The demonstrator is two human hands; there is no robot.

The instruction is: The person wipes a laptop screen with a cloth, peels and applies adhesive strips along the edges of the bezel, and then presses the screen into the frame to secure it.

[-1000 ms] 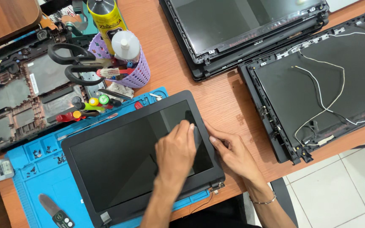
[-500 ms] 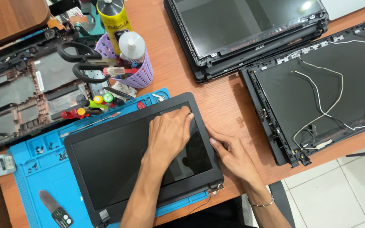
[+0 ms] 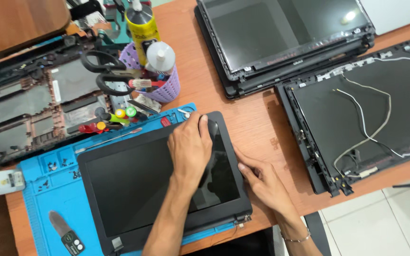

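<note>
We see the left hand (image 3: 189,150) lying flat, palm down, on the laptop screen assembly (image 3: 134,189), its fingers held close together and reaching to the upper right corner of the black bezel. The right hand (image 3: 262,182) rests open on the wooden surface (image 3: 257,118) just beside the assembly's right edge, its fingertips touching that edge; neither hand grips anything. The assembly lies screen up on a blue repair mat (image 3: 43,189) at the near side of the surface, tilted a little against the mat's edges. On the mat near its lower left lies a black pry tool (image 3: 65,232). Beyond the mat stands a purple basket (image 3: 164,87) holding scissors (image 3: 103,71), a white bottle (image 3: 160,57) and a yellow can (image 3: 141,28). To the left lies an opened laptop base (image 3: 29,109). To the right lies a bare black lid cover (image 3: 371,109) with thin cables across it, and beyond it a second screen panel (image 3: 281,33).
</note>
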